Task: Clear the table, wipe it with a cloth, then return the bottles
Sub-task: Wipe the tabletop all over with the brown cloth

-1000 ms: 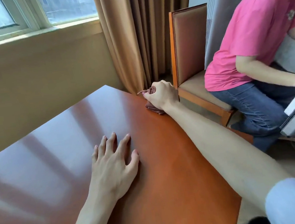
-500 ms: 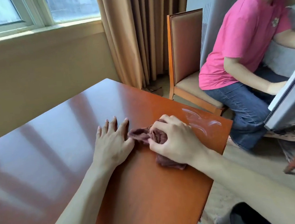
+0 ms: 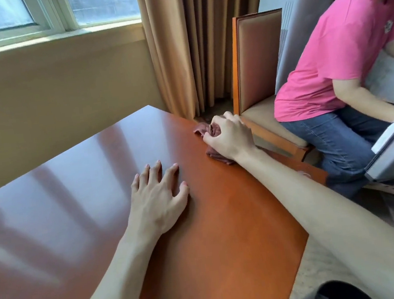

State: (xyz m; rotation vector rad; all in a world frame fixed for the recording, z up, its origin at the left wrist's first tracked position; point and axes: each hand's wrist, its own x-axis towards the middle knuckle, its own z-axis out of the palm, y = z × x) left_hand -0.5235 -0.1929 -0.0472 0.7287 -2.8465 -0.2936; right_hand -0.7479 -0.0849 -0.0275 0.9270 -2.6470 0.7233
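Right hand (image 3: 230, 138): clenched around the cloth (image 3: 209, 130) at the counter's (image 3: 225, 232) far edge.
Left hand (image 3: 158, 198): released, flat on the counter.

The left hand (image 3: 158, 198) lies flat, palm down, fingers (image 3: 157, 172) spread. The right arm reaches far forward, and the right hand (image 3: 230, 137) is curled, seemingly into a tight fist.

far right: wooden chair (image 3: 258, 68), seated person in pink shirt (image 3: 335, 55). tan curtain (image 3: 178, 40) beside window (image 3: 48, 16), far.
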